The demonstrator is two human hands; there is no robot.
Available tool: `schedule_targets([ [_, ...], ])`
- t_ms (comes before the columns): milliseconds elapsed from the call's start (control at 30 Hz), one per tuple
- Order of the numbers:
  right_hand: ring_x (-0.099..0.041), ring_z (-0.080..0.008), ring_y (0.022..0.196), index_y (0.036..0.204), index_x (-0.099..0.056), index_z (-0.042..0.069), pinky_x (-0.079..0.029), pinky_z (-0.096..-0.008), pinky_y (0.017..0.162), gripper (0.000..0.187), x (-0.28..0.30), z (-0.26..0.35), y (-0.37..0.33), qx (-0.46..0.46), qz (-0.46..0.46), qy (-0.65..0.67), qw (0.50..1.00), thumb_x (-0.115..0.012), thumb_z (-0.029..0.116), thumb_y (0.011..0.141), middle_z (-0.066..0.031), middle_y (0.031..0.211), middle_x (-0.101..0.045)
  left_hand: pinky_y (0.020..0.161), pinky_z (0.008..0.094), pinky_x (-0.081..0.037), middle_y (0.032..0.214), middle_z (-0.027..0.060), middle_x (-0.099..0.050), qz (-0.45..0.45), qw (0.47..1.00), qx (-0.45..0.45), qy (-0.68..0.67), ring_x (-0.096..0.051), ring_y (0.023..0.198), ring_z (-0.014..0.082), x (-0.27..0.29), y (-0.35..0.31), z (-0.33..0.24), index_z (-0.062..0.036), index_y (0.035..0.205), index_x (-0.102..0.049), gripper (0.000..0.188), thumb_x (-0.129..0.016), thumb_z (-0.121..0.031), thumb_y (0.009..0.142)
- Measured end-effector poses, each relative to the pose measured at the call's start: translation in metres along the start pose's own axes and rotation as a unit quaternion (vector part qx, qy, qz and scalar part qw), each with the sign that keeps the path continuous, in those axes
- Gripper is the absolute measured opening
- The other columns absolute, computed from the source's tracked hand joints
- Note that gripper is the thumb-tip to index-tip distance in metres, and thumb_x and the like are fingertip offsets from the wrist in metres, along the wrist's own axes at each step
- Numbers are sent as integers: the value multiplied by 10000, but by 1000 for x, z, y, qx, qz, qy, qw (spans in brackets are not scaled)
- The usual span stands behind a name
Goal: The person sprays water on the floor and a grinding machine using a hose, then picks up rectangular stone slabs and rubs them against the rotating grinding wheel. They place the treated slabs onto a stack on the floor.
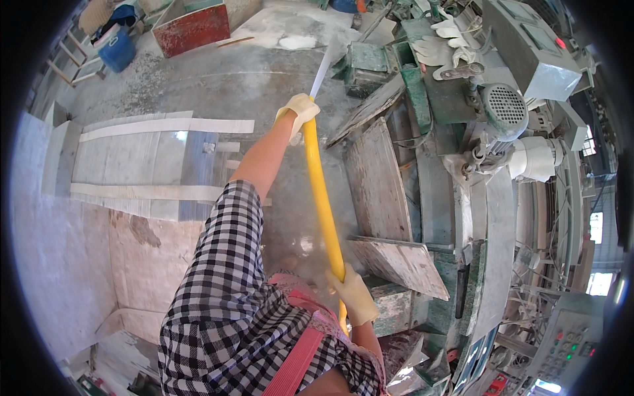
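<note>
A thick yellow hose (319,191) runs up the middle of the head view. My left hand (297,113), in a cream glove, grips it close to its far end. Lower down, my right hand (357,299), gloved the same way, is wrapped around the hose near my body. A white jet of water (322,72) shoots from the hose end toward the far floor. Beyond my right hand the hose passes down beside my pink apron (304,290) and is partly hidden.
Wet concrete floor (264,79) spreads ahead. Wooden boards (376,178) lean against a dusty green machine with a motor (505,112) on the right. Pale panels with white straps (132,158) stand at left. A red bin (191,31) and blue bucket (116,50) are farther off.
</note>
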State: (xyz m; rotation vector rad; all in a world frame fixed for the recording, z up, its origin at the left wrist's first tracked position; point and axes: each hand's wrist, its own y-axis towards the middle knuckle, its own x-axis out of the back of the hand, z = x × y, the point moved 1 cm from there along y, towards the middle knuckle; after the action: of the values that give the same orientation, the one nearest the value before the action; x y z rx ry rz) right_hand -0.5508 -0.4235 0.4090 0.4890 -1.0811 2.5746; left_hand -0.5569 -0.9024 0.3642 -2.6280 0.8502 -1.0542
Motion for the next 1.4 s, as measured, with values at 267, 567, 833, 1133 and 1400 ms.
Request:
schedule_targets([
  [267, -705, -267, 702, 1110, -615, -69, -528, -381, 660, 459, 11, 41, -6, 26, -23, 12, 999, -671, 355, 943, -171, 757, -698, 852, 435, -540, 1105, 225, -722, -14, 999, -12, -28, -700, 1022, 376, 20, -7, -33, 1, 1076, -730, 388, -646, -295, 840],
  [567, -741, -296, 733, 1182, -623, -39, -552, -405, 674, 478, 12, 43, -2, 30, -28, 1, 999, -668, 375, 948, -186, 774, -713, 683, 384, -564, 883, 171, -681, 8, 995, -64, -75, -720, 762, 268, 24, -24, -57, 86, 1019, -654, 244, -668, -109, 873],
  [833, -712, -228, 616, 1197, -623, -12, -547, -359, 574, 477, 8, 46, 1, 20, 3, 29, 999, -676, 389, 944, -139, 734, -703, 684, 417, -592, 840, 230, -737, -81, 993, -2, -84, -763, 731, 329, 41, -18, 1, 74, 986, -713, 268, -601, -97, 814],
  [1133, -710, -255, 749, 1073, -616, -53, -523, -394, 689, 473, 2, 52, 1, 23, 31, -27, 999, -663, 395, 929, -196, 786, -688, 690, 425, -585, 888, 246, -735, -116, 986, 50, -112, -758, 730, 335, 51, -34, 51, 71, 997, -706, 263, -637, -114, 824],
  [1400, -719, -348, 763, 1196, -622, 19, -533, -436, 710, 500, -3, 34, 3, 25, 49, -19, 998, -642, 451, 945, -177, 771, -701, 857, 439, -559, 1020, 236, -744, -130, 988, 85, 0, -730, 996, 362, 42, -12, 109, 16, 1086, -735, 359, -666, -219, 824],
])
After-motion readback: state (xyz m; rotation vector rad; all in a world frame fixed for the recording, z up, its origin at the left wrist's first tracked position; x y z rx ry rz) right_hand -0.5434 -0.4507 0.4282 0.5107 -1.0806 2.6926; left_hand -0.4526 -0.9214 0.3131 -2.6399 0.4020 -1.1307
